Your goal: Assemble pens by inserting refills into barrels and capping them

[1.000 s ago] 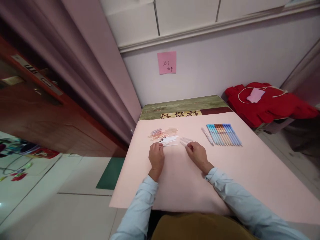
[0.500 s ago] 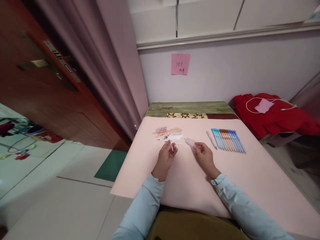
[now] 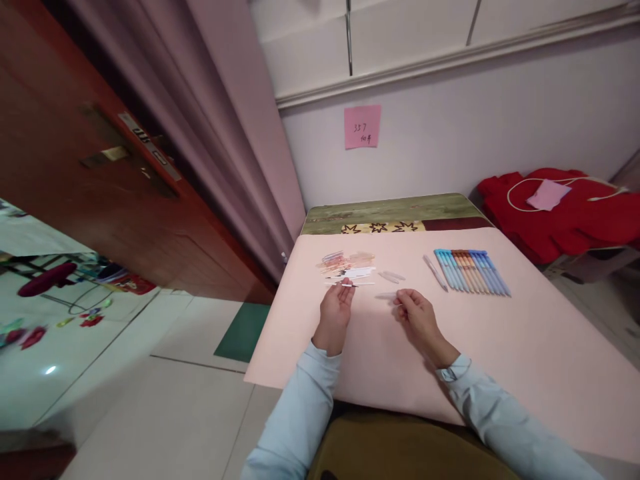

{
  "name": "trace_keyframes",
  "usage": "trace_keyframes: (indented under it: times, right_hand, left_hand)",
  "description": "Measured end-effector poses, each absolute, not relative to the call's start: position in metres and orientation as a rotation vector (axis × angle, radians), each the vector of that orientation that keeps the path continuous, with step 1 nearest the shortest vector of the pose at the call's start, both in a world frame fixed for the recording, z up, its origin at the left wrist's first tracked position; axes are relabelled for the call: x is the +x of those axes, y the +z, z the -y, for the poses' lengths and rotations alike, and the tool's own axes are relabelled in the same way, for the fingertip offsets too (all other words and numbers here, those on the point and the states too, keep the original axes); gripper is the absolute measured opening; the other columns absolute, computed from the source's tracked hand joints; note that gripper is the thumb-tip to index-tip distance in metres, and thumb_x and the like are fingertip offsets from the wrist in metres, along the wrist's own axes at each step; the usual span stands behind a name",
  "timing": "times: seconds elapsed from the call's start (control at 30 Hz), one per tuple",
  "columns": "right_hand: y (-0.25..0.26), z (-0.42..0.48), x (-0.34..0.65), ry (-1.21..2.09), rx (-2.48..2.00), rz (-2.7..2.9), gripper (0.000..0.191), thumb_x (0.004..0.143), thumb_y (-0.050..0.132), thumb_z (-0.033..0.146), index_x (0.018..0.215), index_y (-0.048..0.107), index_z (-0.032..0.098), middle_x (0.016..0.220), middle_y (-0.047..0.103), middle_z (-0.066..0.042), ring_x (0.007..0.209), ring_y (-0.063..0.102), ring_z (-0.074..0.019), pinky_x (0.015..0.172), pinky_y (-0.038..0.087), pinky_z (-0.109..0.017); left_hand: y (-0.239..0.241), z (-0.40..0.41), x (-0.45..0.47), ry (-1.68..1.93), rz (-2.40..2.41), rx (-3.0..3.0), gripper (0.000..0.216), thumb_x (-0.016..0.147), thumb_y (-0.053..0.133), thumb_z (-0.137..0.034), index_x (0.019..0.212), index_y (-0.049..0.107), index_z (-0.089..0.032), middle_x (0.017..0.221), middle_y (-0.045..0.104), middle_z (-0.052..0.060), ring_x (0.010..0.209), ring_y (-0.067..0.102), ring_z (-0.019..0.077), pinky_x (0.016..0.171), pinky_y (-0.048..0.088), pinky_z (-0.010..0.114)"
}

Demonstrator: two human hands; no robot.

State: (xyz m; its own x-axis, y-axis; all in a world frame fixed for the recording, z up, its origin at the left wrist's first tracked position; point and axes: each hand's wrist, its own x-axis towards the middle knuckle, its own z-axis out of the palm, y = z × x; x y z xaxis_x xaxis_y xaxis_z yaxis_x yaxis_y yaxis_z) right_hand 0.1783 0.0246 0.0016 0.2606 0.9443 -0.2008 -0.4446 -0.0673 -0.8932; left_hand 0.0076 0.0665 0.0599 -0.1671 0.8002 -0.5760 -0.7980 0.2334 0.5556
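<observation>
Okay, left hand (image 3: 337, 303): yours is palm-up, fingers half curled, with a thin white refill (image 3: 349, 285) across the fingertips; dark tip points toward your right.
Right hand (image 3: 414, 308): yours is pinched nearly closed, thumb and fingers on one end of a clear barrel (image 3: 386, 295), free end pointing left toward your other hand.
Gap: your two hands are apart above the pink cover (image 3: 375, 363); refill and barrel not touching.
Loose clear pieces (image 3: 391, 276): lying just beyond the barrel you hold, between the white bunch and the pen row.
White refills (image 3: 359, 273): bunched flat just beyond your left fingertips, some with dark ends; exact count too small to tell.
Brownish-pink parts (image 3: 340, 261): heaped behind the white bunch, slim pieces overlapping; can't tell them apart.
Pen row (image 3: 471, 272): off to your right, pens side by side, blue, then brown-orange, then violet-blue; tips toward you.
Single pale pen (image 3: 435, 273): just left of that row, tilted the same way.
Far table edge (image 3: 383, 211): green, past the cover.
Wall: pink note (image 3: 363, 127) with handwriting, "357" on top.
Right side: red cloth (image 3: 555, 223) with white cable (image 3: 513, 197) and pink paper (image 3: 549, 195) on it.
</observation>
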Motion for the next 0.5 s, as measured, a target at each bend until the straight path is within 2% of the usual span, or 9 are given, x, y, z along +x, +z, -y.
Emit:
trace_keyframes:
  times: [0.23, 0.4, 0.5]
  right_hand:
    - [0.026, -0.02, 0.185, 1.244, -1.07, 0.626, 0.037, 0.068, 0.077, 0.041, 0.095, 0.066, 0.018, 0.074, 0.064, 0.001, 0.05, 0.045, -0.0072, 0.046, 0.034, -0.022]
    - [0.027, -0.022, 0.195, 1.222, -1.091, 0.579, 0.039, 0.061, 0.082, 0.036, 0.091, 0.067, 0.017, 0.062, 0.058, 0.004, 0.05, 0.044, -0.0083, 0.047, 0.033, -0.022]
    - [0.03, -0.024, 0.202, 1.183, -1.103, 0.644, 0.036, 0.063, 0.081, 0.038, 0.088, 0.066, 0.018, 0.057, 0.054, 0.006, 0.05, 0.044, -0.0093, 0.047, 0.033, -0.023]
  left_hand:
    - [0.061, -0.062, 0.029, 1.39, -1.059, -0.02, 0.017, 0.089, 0.05, 0.0, 0.09, 0.061, -0.013, 0.089, 0.071, 0.01, 0.09, 0.072, 0.0166, 0.092, 0.059, 0.032]
    - [0.057, -0.06, 0.041, 1.353, -1.107, -0.075, 0.023, 0.09, 0.041, 0.002, 0.092, 0.059, -0.012, 0.079, 0.068, 0.009, 0.077, 0.072, 0.0156, 0.085, 0.061, 0.033]
    - [0.057, -0.061, 0.047, 1.357, -1.088, -0.056, 0.022, 0.09, 0.043, 0.003, 0.089, 0.059, -0.012, 0.074, 0.066, 0.007, 0.07, 0.069, 0.0129, 0.084, 0.061, 0.03]
